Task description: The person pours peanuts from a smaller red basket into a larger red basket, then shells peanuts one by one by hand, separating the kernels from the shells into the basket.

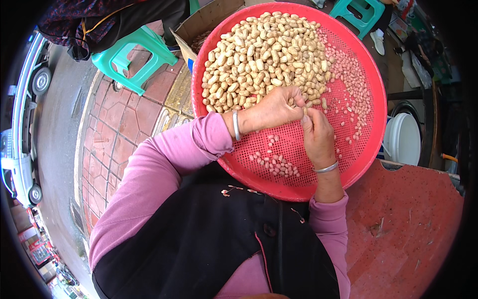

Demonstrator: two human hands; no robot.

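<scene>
A round red plastic sieve basket [379,112] lies before me, its near rim against my dark vest. Unshelled peanuts [261,56] are heaped in its far left part. Shelled pink peanut kernels [353,78] spread along the right side, and a smaller group of kernels [276,164] sits near the front. My left hand [278,104] and my right hand [317,132] meet over the middle of the basket. Their fingertips pinch one peanut [305,111] between them, mostly covered by the fingers. Each wrist wears a silvery bangle.
A cardboard box [205,18] stands behind the basket. A green plastic stool [130,63] is at the left, beside a seated person's dark clothing; another green stool [360,17] is at the far right. A white bucket [405,138] and a red board surface [403,224] lie to the right.
</scene>
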